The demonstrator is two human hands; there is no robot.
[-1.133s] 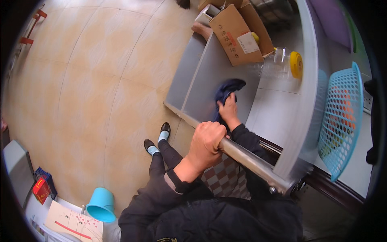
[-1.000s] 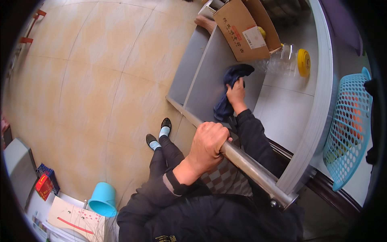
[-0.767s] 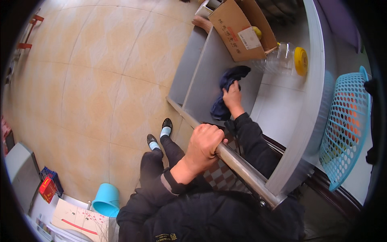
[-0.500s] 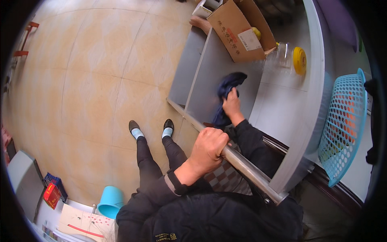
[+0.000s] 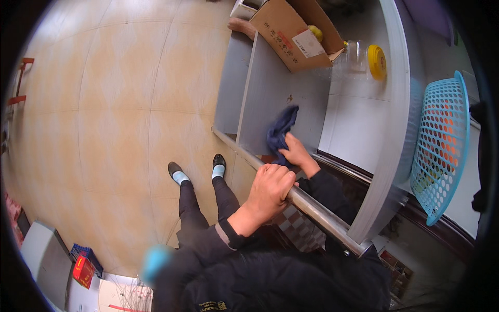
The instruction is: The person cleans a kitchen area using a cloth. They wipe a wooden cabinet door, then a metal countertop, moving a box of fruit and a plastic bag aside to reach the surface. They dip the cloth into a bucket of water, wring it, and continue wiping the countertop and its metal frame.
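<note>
Dark jacket sleeves fill the lower edge, and from them the left hand (image 5: 270, 190) reaches up to wrap around a metal rail (image 5: 312, 207) — fingers curled fully over it in a firm grip. The rail runs slantwise along the near edge of a grey shelf unit (image 5: 283, 86), ending by the unit's pale side panel.

Just beyond the rail, the right hand (image 5: 295, 154) presses down on a dark blue cloth (image 5: 280, 131), its fingers closed over the cloth's near end. The cloth lies bunched on the grey shelf surface, near the shelf's front edge, stretching away from the hand toward the back.

Below and to the left, two feet in black shoes (image 5: 196, 167) with light blue socks stand on the tan tiled floor (image 5: 114, 104).

Farther along the same shelf sits an open cardboard box (image 5: 293, 34) with a white label on its flap and something yellow inside. Just right of the box, a clear jar (image 5: 356, 52) with a yellow lid (image 5: 376, 61) lies on its side on the next shelf surface. Well to the right — past the pale panel — a blue plastic basket (image 5: 442, 151) with round holes stands tilted on edge.

At the lower left edge are a red box (image 5: 83, 270) and some white papers (image 5: 122, 297) on the floor.
</note>
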